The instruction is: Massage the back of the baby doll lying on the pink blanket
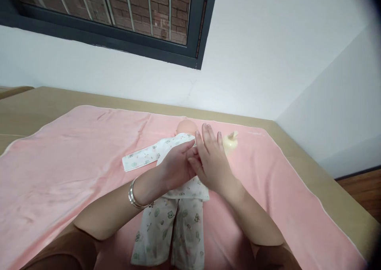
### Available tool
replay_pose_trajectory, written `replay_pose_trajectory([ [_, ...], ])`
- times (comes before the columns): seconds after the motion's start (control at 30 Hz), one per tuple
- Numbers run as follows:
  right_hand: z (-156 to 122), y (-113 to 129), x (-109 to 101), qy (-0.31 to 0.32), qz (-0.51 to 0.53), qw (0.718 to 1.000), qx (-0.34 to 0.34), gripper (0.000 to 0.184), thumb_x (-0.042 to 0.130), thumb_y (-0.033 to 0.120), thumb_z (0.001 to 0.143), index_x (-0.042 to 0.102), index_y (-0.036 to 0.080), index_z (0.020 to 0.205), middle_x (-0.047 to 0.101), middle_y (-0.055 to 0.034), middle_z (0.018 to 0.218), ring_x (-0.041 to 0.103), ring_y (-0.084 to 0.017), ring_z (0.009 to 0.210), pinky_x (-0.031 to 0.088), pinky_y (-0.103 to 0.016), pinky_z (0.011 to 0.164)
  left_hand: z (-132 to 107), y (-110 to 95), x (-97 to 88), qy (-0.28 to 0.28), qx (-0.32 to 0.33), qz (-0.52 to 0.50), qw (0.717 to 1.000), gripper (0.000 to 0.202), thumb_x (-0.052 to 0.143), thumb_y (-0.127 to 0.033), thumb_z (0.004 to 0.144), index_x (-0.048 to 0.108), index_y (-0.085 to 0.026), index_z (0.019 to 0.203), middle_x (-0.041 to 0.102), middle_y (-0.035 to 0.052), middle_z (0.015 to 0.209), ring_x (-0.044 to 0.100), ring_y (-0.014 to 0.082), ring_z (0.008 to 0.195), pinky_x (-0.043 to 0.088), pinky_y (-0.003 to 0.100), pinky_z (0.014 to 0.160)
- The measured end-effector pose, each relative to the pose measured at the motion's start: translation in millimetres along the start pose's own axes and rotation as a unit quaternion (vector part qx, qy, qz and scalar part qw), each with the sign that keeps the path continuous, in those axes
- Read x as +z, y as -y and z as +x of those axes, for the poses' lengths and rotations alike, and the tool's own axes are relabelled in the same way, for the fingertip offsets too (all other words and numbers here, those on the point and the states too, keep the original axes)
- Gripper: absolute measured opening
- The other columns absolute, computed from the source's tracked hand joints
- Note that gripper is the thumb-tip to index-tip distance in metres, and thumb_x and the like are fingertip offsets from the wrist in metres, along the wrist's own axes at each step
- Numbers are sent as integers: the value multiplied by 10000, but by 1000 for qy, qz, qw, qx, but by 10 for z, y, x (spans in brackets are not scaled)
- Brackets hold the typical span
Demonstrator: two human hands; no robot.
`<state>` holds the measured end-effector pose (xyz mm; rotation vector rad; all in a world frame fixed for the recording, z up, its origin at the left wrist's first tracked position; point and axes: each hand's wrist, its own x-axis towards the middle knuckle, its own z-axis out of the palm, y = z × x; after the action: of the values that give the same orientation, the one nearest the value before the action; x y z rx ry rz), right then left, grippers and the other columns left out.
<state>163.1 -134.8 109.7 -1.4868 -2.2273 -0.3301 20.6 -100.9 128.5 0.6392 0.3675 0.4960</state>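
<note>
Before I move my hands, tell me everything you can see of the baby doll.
The baby doll lies on the pink blanket, smooth head away from you, legs toward you. It wears a white top and matching trousers, seemingly cloth, printed with small green and brown motifs. One long sleeve extends to your left, no doll hand showing at its end. Your left hand and right hand are together above its torso, hiding part of it; whether they touch it, I can't tell.

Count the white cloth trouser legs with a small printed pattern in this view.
2: the white printed left leg and the white printed right leg, side by side on the pink cloth blanket, just below the hem of the white printed top; no further leg seems hidden.
</note>
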Motion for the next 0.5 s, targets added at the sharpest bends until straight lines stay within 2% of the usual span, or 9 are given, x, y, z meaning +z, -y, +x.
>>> replay_pose_trajectory([
  [0.1, -153, 269, 210, -17, -25, 998, -59, 769, 445, 387, 961, 144, 37, 1576, 185, -232, 1643, -34, -378, 1543, 81, -721, 1188, -288, -143, 67, -26, -11, -6, 1000, 413, 369, -301, 976, 633, -137, 1247, 704, 118, 1214, 619, 269, 1230, 422, 431, 1120],
  [0.2, -303, 485, 387, -45, -11, 990, -131, 882, 460, 513, 949, 102, 8, 1577, 208, -263, 1627, 34, -409, 1537, 115, -716, 1188, -470, -259, 47, -84, -16, -23, 996, 456, 379, -372, 974, 628, -110, 1254, 691, 138, 1240, 593, 262, 1269, 383, 407, 1163],
  [0.27, -344, 590, 437, -71, 21, 982, -175, 965, 437, 597, 942, 31, -1, 1582, 146, -266, 1640, 60, -421, 1533, 135, -710, 1187, -483, -264, -9, -110, -3, -20, 994, 523, 390, -451, 963, 607, -107, 1293, 664, 146, 1298, 534, 271, 1342, 335, 405, 1202],
  [0.33, -309, 648, 415, -97, 64, 974, -197, 1039, 435, 648, 922, -34, -5, 1580, 55, -260, 1653, 42, -436, 1530, 158, -708, 1182, -426, -158, -75, -91, 1, 4, 996, 612, 406, -538, 931, 565, -134, 1364, 612, 143, 1384, 438, 314, 1424, 291, 466, 1229],
  [0.4, -209, 662, 341, -116, 102, 966, -207, 1047, 438, 654, 912, -62, 28, 1587, -15, -228, 1663, 16, -439, 1528, 152, -712, 1181, -357, 73, -127, -51, 5, 47, 998, 713, 446, -627, 875, 495, -205, 1448, 534, 116, 1480, 307, 369, 1494, 246, 567, 1235],
  [0.47, -90, 648, 262, -113, 127, 962, -213, 966, 388, 626, 932, -64, 97, 1602, -62, -162, 1674, 6, -426, 1531, 100, -718, 1186, -327, 382, -153, -56, 53, 54, 996, 779, 495, -644, 826, 362, -335, 1529, 396, 13, 1593, 78, 307, 1565, 132, 560, 1272],
  [0.5, -39, 636, 235, -109, 138, 961, -213, 912, 352, 605, 946, -58, 129, 1608, -82, -130, 1678, 3, -423, 1531, 67, -724, 1186, -331, 535, -159, -63, 109, 65, 990, 832, 498, -662, 804, 298, -362, 1554, 335, -19, 1624, -17, 289, 1568, 74, 566, 1278],
])
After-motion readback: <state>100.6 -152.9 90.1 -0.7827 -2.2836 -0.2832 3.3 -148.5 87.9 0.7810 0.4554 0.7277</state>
